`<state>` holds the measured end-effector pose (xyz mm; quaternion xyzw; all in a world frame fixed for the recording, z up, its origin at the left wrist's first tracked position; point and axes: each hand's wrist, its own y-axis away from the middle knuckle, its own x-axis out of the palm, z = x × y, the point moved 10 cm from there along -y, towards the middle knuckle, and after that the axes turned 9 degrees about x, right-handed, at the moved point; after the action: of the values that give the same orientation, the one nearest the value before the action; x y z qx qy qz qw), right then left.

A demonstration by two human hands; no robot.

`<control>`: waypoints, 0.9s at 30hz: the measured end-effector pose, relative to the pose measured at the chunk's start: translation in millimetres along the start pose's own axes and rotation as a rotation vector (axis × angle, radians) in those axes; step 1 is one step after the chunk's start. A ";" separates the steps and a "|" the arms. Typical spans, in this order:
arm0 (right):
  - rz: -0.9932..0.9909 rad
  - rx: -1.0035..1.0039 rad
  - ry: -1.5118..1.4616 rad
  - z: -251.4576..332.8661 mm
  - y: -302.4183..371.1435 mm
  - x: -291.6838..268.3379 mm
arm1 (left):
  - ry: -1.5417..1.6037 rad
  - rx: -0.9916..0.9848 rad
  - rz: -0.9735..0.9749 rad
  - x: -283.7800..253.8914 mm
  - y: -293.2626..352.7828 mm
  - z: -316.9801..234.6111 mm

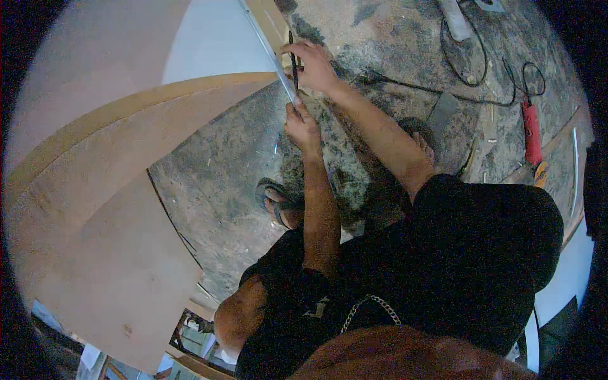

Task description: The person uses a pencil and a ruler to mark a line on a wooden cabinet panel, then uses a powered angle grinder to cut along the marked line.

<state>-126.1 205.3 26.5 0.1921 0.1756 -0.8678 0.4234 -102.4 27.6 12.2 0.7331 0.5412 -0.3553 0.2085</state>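
Observation:
My left hand (303,128) grips the lower end of a long, narrow silver metal strip (265,50), fingers closed around it. The strip slants up and to the left, along the edge of a light wooden panel (269,22). Just above, my right hand (315,65) has its fingers closed on a slim dark pencil-like tool (293,57), held nearly upright beside the strip. Which end of it marks or touches anything cannot be made out. A curved wooden piece (158,95) with a pale upper edge meets the panel close to both hands.
A large tan board (107,266) fills the left side. On the stained concrete floor (221,145) to the right lie a red-handled tool (531,133), a black cable (443,92), a grey block (442,109) and a white power tool or plug body (455,20). My sandalled foot (278,206) is below.

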 end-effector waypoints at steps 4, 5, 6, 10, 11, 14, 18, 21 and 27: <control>0.000 -0.024 -0.054 -2.8 -1.4 1.0 | -0.030 -0.014 0.013 4.9 -0.2 5.7; -0.005 -0.025 -0.045 -3.7 -1.3 1.0 | -0.031 -0.019 0.023 6.5 0.3 6.8; 0.004 -0.024 -0.050 -2.1 -0.9 1.6 | -0.035 -0.026 0.032 5.9 0.7 7.4; -0.021 -0.043 -0.016 1.2 -1.3 -0.6 | 0.034 -0.039 0.015 4.6 1.5 5.4; -0.043 -0.053 0.006 1.2 -1.6 -2.4 | 0.029 -0.033 0.012 4.8 1.9 3.2; -0.061 -0.047 0.011 -1.0 1.3 -5.3 | 0.010 -0.027 0.020 5.3 2.4 -2.8; 0.031 -0.014 -0.042 0.8 -1.2 5.2 | 0.020 -0.025 0.007 0.8 1.7 5.4; 0.017 -0.030 -0.047 -0.1 0.0 -0.1 | 0.026 -0.034 0.003 5.5 2.4 4.6; -0.016 -0.058 -0.034 0.9 -2.2 -4.1 | -0.013 -0.034 -0.003 5.8 1.1 0.3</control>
<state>-125.7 209.0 29.6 0.1634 0.1950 -0.8689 0.4247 -100.5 30.8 7.6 0.7264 0.5467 -0.3512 0.2239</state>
